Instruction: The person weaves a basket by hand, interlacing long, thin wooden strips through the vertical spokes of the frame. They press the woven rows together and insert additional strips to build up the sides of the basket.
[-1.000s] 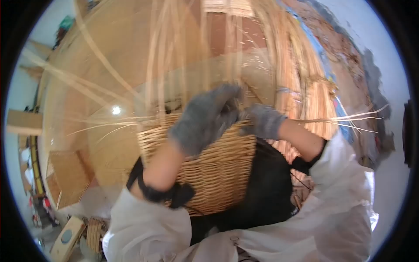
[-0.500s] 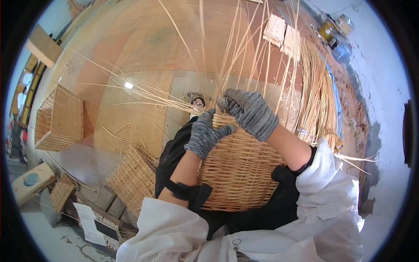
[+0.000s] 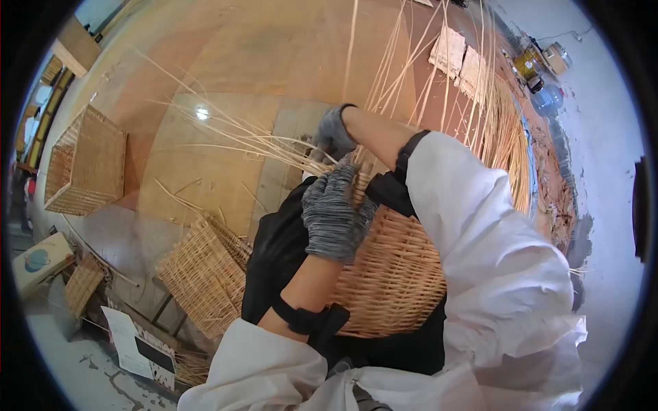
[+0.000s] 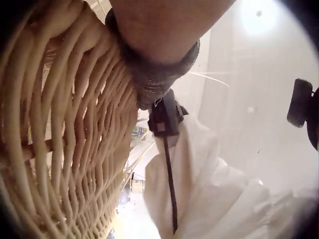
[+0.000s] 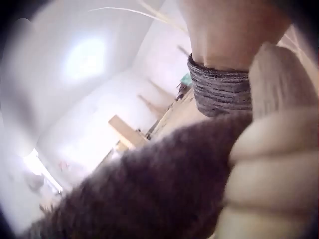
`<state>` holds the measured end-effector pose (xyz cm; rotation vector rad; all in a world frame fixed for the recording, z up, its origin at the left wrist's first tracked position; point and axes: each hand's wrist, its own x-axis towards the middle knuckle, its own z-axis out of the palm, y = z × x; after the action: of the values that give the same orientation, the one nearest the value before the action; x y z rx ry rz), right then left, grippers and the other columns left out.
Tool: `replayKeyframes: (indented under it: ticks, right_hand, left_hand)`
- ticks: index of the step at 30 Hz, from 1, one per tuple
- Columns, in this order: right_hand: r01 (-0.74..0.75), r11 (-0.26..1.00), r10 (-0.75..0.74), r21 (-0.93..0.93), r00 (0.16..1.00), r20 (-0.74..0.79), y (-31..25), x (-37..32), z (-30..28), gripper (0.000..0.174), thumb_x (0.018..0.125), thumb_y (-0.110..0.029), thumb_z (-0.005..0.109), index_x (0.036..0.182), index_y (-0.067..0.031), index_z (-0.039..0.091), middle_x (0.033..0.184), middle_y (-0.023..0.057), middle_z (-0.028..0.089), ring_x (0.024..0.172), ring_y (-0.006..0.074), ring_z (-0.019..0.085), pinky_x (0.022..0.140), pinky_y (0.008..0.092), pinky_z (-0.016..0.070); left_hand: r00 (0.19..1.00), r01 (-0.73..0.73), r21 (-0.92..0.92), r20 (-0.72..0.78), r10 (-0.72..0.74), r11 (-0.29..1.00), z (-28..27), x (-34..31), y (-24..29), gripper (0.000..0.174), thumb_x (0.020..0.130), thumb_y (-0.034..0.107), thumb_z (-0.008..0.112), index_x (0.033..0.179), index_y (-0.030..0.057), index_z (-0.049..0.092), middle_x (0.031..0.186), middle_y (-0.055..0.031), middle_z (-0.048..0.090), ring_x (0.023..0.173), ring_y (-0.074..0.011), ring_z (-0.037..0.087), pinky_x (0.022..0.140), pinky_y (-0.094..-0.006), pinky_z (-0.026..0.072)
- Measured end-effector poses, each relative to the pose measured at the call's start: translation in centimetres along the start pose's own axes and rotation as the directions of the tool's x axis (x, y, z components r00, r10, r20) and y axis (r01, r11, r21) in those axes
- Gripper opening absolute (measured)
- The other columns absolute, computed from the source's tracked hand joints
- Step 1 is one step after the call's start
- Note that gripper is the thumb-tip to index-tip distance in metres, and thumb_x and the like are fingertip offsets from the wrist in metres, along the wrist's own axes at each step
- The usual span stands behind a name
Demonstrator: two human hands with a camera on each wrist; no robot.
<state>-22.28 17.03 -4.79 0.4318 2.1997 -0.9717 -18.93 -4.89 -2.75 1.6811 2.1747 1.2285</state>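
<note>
A woven wicker basket (image 3: 394, 274) rests on the person's lap, its weave filling the left of the left wrist view (image 4: 65, 124). Over its upper left corner the gloved left hand (image 3: 332, 214) is curled round the rim. Just beyond, the gloved right hand (image 3: 336, 133) is bent down at the corner, its fingers round light strands (image 3: 295, 154) that fan out to the left. Its fingertips are partly hidden. Other long strands (image 3: 391, 68) rise from the rim. In the right wrist view, a glove (image 5: 149, 184) lies beside thick woven rods (image 5: 274, 164).
An open wicker box (image 3: 89, 161) stands at the left, with a flat woven panel (image 3: 205, 274) nearer the lap. A bundle of long rods (image 3: 510, 137) lies at the right beside the wall. Papers (image 3: 130, 342) and a cardboard box (image 3: 44, 264) are at the lower left.
The right hand has crossed leftward over the rim, its forearm now angled across the upright strands. The left hand has shifted slightly right along the corner. The head view has turned a little.
</note>
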Motion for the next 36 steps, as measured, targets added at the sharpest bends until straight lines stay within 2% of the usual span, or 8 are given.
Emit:
replayKeyframes:
  ticks: [2,13,19,23,27,29,30,36]
  right_hand:
    - [-0.204,0.131,0.470,0.970,0.874,0.120,0.9,-0.8,0.4,0.032,0.079,-0.022,0.067,0.091,0.0053,0.057,0.076,0.0149,0.059,0.067,0.0247,0.059,0.059,0.0363,0.0502]
    - [0.321,0.889,-0.023,0.326,0.743,-0.668,5.0,-12.9,2.0,0.028,0.082,-0.029,0.058,0.097,-0.0060,0.053,0.061,0.0029,0.043,0.059,0.0172,0.049,0.056,0.0366,0.0470]
    - [0.670,-0.233,0.472,0.705,0.712,-0.520,3.1,-23.2,19.2,0.021,0.091,-0.022,0.049,0.101,-0.0043,0.051,0.088,0.0079,0.057,0.094,0.0272,0.056,0.078,0.0384,0.0501]
    - [0.741,-0.325,0.551,0.588,0.654,-0.518,3.3,-22.8,20.7,0.020,0.089,-0.019,0.052,0.102,-0.0029,0.051,0.093,0.0104,0.058,0.097,0.0271,0.056,0.077,0.0375,0.0513]
    - [0.653,0.000,0.623,0.757,0.593,-0.511,3.9,-24.5,18.8,0.023,0.090,-0.014,0.049,0.103,0.0045,0.049,0.088,0.0110,0.059,0.093,0.0311,0.058,0.078,0.0356,0.0535]
    - [0.094,0.956,0.264,0.277,0.127,-0.956,5.0,-22.6,13.9,0.034,0.084,-0.014,0.057,0.110,0.0040,0.045,0.090,0.0133,0.059,0.085,0.0267,0.060,0.072,0.0313,0.0514]
    - [-0.367,0.919,-0.113,-0.144,0.106,-0.988,5.9,-21.9,12.3,0.041,0.082,-0.014,0.061,0.114,0.0038,0.043,0.091,0.0144,0.059,0.081,0.0245,0.061,0.069,0.0291,0.0504]
    - [0.198,0.844,0.473,0.498,0.160,-0.866,12.9,-22.2,12.9,0.032,0.082,-0.020,0.058,0.105,0.0012,0.053,0.083,0.0135,0.058,0.075,0.0195,0.057,0.065,0.0306,0.0471]
  left_hand:
    - [0.985,0.123,-0.074,0.132,-0.112,0.990,-0.2,0.7,0.4,0.051,0.070,0.021,0.073,0.112,0.0003,0.052,0.105,-0.0180,0.059,0.094,-0.0288,0.058,0.087,-0.0368,0.0444]
    - [0.841,0.539,-0.750,0.501,-0.203,0.383,1.9,2.0,-1.2,0.071,0.065,0.008,0.078,0.123,-0.0041,0.038,0.113,-0.0167,0.052,0.107,-0.0234,0.049,0.091,-0.0302,0.0435]
    - [0.739,0.598,-0.696,0.670,0.063,0.397,0.4,3.7,-0.5,0.063,0.068,0.008,0.075,0.121,0.0012,0.044,0.110,-0.0120,0.053,0.105,-0.0225,0.049,0.090,-0.0311,0.0428]
    - [0.907,-0.410,0.358,0.064,0.416,0.839,-2.8,2.4,4.9,0.057,0.073,0.017,0.072,0.122,0.0080,0.045,0.110,-0.0092,0.056,0.109,-0.0225,0.048,0.100,-0.0377,0.0319]
    - [0.764,-0.504,0.434,0.628,0.150,0.747,0.6,0.9,7.6,0.063,0.080,0.057,0.050,0.133,0.0242,0.038,0.123,-0.0124,0.048,0.122,-0.0275,0.038,0.104,-0.0565,0.0086]
    - [0.777,-0.391,0.483,0.630,0.000,0.784,1.6,0.8,8.9,0.077,0.075,0.068,0.044,0.137,0.0240,0.031,0.128,-0.0170,0.043,0.125,-0.0316,0.033,0.101,-0.0621,-0.0012]
    - [0.778,-0.328,0.513,0.623,-0.081,0.794,2.1,0.9,9.9,0.077,0.074,0.066,0.047,0.136,0.0230,0.032,0.131,-0.0177,0.041,0.127,-0.0318,0.030,0.101,-0.0623,-0.0017]
    - [0.856,-0.164,0.455,0.507,-0.103,0.875,2.9,-0.1,10.2,0.063,0.072,0.056,0.060,0.121,0.0174,0.053,0.133,-0.0211,0.033,0.129,-0.0351,0.021,0.105,-0.0567,0.0044]
